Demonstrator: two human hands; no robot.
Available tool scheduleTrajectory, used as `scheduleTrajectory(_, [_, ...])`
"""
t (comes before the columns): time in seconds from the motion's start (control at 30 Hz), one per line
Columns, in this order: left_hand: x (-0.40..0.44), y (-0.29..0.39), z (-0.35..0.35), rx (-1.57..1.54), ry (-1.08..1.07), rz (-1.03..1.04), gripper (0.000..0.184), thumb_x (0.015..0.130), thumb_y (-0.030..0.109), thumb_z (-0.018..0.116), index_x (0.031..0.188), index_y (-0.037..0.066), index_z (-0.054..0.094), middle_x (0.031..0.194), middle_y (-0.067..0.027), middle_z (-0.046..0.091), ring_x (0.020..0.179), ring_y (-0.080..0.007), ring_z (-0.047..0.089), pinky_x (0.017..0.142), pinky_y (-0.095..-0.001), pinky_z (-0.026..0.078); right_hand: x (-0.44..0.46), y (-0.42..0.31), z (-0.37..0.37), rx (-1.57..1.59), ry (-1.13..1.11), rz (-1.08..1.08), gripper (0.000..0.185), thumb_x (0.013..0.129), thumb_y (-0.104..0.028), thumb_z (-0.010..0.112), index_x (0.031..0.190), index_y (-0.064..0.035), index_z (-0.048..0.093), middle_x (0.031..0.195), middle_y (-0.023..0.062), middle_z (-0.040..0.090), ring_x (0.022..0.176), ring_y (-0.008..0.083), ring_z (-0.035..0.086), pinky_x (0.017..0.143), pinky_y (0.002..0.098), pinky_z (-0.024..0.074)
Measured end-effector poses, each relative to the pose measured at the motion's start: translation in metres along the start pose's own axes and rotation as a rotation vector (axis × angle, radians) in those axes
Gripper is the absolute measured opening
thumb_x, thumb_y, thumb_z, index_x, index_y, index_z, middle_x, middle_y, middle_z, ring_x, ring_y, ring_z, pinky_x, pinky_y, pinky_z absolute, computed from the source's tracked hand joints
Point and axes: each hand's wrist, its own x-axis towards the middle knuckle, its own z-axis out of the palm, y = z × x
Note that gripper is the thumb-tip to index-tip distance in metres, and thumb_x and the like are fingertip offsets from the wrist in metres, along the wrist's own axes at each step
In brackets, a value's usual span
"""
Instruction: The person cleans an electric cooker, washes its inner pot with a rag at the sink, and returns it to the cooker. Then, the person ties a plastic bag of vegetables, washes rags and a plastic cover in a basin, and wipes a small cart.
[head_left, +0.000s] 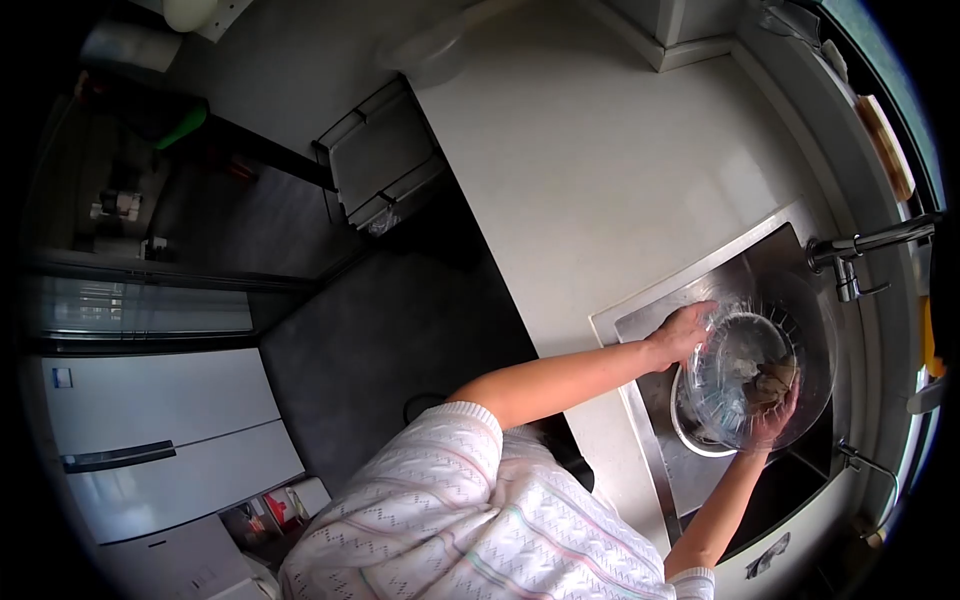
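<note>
Above the sink [660,400] I hold a large clear bowl [735,420] with ridged sides. My left hand [684,332] is closed on its rim at the upper left. My right hand [776,418] grips the lower right side, its fingers partly seen through the clear wall. Something brownish and crumpled [768,384] shows within the bowl's outline; whether it lies inside or beneath cannot be told. Under the clear bowl, a round white-rimmed vessel [690,432] stands in the sink, mostly covered.
A chrome faucet [850,250] rises behind the sink, with a smaller spout [875,462] near the lower corner. The pale countertop [580,180] runs off to the upper left. A black wire rack [385,150] stands beside its edge. White fridge doors [170,420] are at lower left.
</note>
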Motion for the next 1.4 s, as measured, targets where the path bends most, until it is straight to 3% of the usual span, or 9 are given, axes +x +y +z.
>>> scheduleTrajectory(0.03, [-0.003, 0.001, 0.004, -0.022, -0.016, -0.035, 0.064, 0.074, 0.000, 0.047, 0.135, 0.011, 0.029, 0.106, -0.0113, 0.046, 0.086, -0.0181, 0.052, 0.056, -0.0357, 0.054, 0.004, 0.001, 0.027, 0.046, 0.319, -0.120, 0.038, 0.091, -0.034, 0.044, 0.112, -0.0037, 0.051, 0.103, 0.0100, 0.058, 0.083, 0.0167, 0.056, 0.063, 0.0343, 0.0495])
scheduleTrajectory(0.13, [-0.018, 0.010, 0.024, -0.079, -0.050, -0.138, 0.064, 0.075, 0.000, 0.046, 0.135, 0.011, 0.029, 0.105, -0.0108, 0.046, 0.084, -0.0184, 0.053, 0.057, -0.0369, 0.054, 0.011, 0.009, 0.037, 0.307, -0.385, 0.247, 0.048, 0.090, -0.039, 0.045, 0.118, 0.0002, 0.047, 0.098, 0.0110, 0.059, 0.086, 0.0215, 0.057, 0.065, 0.0341, 0.0490])
scheduleTrajectory(0.27, [-0.009, 0.010, 0.022, 0.037, -0.057, -0.065, 0.064, 0.074, -0.001, 0.046, 0.134, 0.010, 0.030, 0.104, -0.0111, 0.046, 0.082, -0.0181, 0.053, 0.060, -0.0356, 0.053, 0.018, 0.065, 0.018, -0.295, 0.175, 0.060, 0.037, 0.087, -0.028, 0.054, 0.113, -0.0017, 0.052, 0.099, 0.0057, 0.060, 0.087, 0.0164, 0.057, 0.073, 0.0294, 0.0474])
scheduleTrajectory(0.57, [-0.011, 0.022, -0.006, 0.478, 0.140, 0.351, 0.068, 0.074, 0.002, 0.041, 0.139, 0.011, 0.023, 0.122, -0.0125, 0.040, 0.096, -0.0170, 0.050, 0.062, -0.0244, 0.048, 0.036, 0.126, -0.108, -1.503, 0.354, -0.250, 0.026, 0.084, -0.015, 0.052, 0.104, 0.0010, 0.058, 0.091, 0.0116, 0.062, 0.082, 0.0227, 0.058, 0.073, 0.0326, 0.0458])
scheduleTrajectory(0.63, [-0.019, 0.033, -0.003, 0.570, 0.151, 0.401, 0.066, 0.076, 0.003, 0.041, 0.139, 0.010, 0.023, 0.123, -0.0130, 0.040, 0.099, -0.0174, 0.049, 0.065, -0.0239, 0.048, 0.030, 0.117, -0.101, -1.294, 0.228, -0.194, 0.027, 0.082, -0.013, 0.052, 0.103, 0.0018, 0.058, 0.090, 0.0133, 0.061, 0.082, 0.0262, 0.057, 0.074, 0.0349, 0.0446])
scheduleTrajectory(0.77, [-0.021, 0.039, 0.003, 0.697, 0.212, 0.561, 0.055, 0.082, 0.003, 0.042, 0.135, 0.002, 0.026, 0.127, -0.0218, 0.040, 0.113, -0.0307, 0.046, 0.092, -0.0346, 0.040, -0.005, 0.027, -0.027, -0.659, 0.453, 0.037, 0.019, 0.080, -0.013, 0.058, 0.096, -0.0025, 0.060, 0.080, 0.0027, 0.062, 0.071, 0.0103, 0.059, 0.063, 0.0229, 0.0477])
scheduleTrajectory(0.87, [-0.020, 0.039, 0.008, 0.747, 0.240, 0.638, 0.054, 0.084, 0.004, 0.043, 0.135, 0.001, 0.026, 0.126, -0.0213, 0.040, 0.115, -0.0315, 0.044, 0.096, -0.0367, 0.037, -0.035, -0.002, 0.006, -0.432, 0.370, -0.132, 0.017, 0.081, -0.013, 0.057, 0.093, -0.0013, 0.059, 0.080, 0.0039, 0.062, 0.066, 0.0116, 0.059, 0.055, 0.0243, 0.0485])
scheduleTrajectory(1.2, [-0.020, 0.049, 0.028, 0.903, 0.169, 0.946, 0.061, 0.074, -0.010, 0.039, 0.133, 0.005, 0.033, 0.126, -0.0178, 0.039, 0.116, -0.0313, 0.042, 0.096, -0.0378, 0.036, -0.041, 0.000, 0.020, -0.630, 0.613, -0.506, 0.012, 0.079, -0.010, 0.055, 0.085, 0.0002, 0.058, 0.064, 0.0037, 0.056, 0.049, 0.0113, 0.053, 0.042, 0.0243, 0.0426])
scheduleTrajectory(1.4, [-0.035, 0.041, 0.051, 1.223, 0.044, 1.067, 0.062, 0.072, -0.013, 0.038, 0.130, 0.007, 0.040, 0.130, -0.0188, 0.037, 0.119, -0.0327, 0.040, 0.100, -0.0388, 0.034, -0.027, 0.021, 0.074, -0.433, 0.399, -0.393, 0.014, 0.082, -0.014, 0.058, 0.090, -0.0021, 0.057, 0.064, 0.0028, 0.056, 0.051, 0.0104, 0.053, 0.042, 0.0235, 0.0420])
